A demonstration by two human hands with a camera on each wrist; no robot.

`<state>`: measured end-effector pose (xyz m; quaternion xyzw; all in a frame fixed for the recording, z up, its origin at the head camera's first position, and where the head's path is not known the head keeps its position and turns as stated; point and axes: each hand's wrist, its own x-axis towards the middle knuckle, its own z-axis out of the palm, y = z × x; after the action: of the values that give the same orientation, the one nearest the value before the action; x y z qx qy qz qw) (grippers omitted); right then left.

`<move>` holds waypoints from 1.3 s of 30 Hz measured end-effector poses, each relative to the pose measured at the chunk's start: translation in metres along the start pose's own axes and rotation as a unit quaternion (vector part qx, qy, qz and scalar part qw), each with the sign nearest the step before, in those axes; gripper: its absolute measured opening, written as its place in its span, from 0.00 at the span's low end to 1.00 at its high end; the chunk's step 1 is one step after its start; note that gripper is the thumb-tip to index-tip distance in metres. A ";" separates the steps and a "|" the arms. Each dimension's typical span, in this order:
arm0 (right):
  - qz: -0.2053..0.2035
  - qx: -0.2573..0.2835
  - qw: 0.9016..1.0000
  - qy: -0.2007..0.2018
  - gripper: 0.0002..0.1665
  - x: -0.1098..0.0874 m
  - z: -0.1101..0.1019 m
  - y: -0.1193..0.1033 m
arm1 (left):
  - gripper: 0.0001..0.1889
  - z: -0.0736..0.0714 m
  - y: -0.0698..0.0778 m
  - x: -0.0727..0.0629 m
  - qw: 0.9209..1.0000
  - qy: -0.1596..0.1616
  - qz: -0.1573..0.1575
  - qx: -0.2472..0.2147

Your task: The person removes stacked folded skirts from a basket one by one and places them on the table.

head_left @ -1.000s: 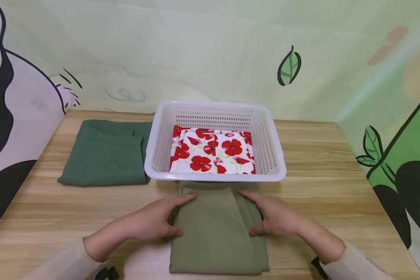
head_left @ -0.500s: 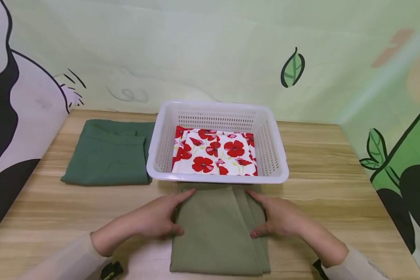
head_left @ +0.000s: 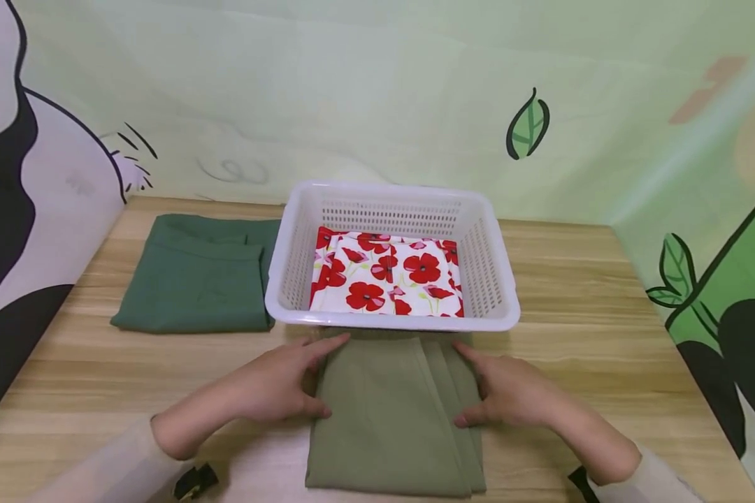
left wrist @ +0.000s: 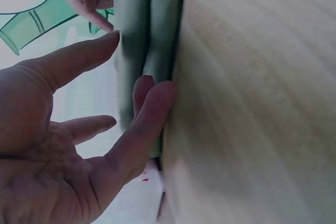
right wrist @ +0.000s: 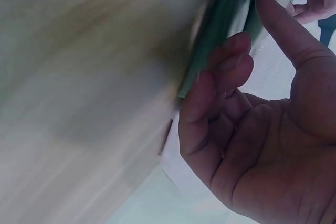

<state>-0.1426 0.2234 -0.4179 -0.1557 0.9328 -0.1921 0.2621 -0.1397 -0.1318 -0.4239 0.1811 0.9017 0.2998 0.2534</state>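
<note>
A folded olive-green cloth (head_left: 384, 412) lies flat in front of the basket in the head view, its layers stepped along the right side. My left hand (head_left: 273, 384) is at its left edge, index fingertip and thumb touching the cloth. The left wrist view shows this hand's fingers (left wrist: 139, 137) spread beside the folded layers. At the opposite edge is my right hand (head_left: 512, 391), with its index finger and thumb against the cloth. Its fingers (right wrist: 197, 108) bend loosely by the cloth's side in the right wrist view. Neither hand visibly pinches the fabric.
A white perforated basket (head_left: 393, 321) stands behind the olive cloth, with a folded poppy-print cloth (head_left: 384, 279) inside. Left of it lies a folded dark green cloth (head_left: 201, 279), touching or close to the basket. A printed backdrop (head_left: 377, 91) rises behind the wooden table (head_left: 579, 307).
My right hand has slid slightly to the right along the cloth's upper layers. The left hand stays almost in place. The head view has shifted a little.
</note>
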 end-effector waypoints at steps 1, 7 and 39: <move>0.002 0.007 1.000 -0.005 0.71 -0.002 -0.002 -0.001 | 0.53 -0.002 0.001 -0.001 1.000 0.001 0.001 0.001; -0.027 0.038 0.999 -0.014 0.61 -0.013 -0.017 -0.007 | 0.46 -0.016 0.013 -0.008 0.999 -0.015 0.022 -0.033; -0.033 0.242 0.960 0.138 0.32 0.023 -0.088 -0.035 | 0.32 -0.081 0.047 0.035 0.956 0.098 -0.004 -0.276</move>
<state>-0.2026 0.2079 -0.3423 -0.0899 0.8797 -0.4405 0.1548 -0.2058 -0.1157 -0.3499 0.0700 0.8053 0.5518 0.2054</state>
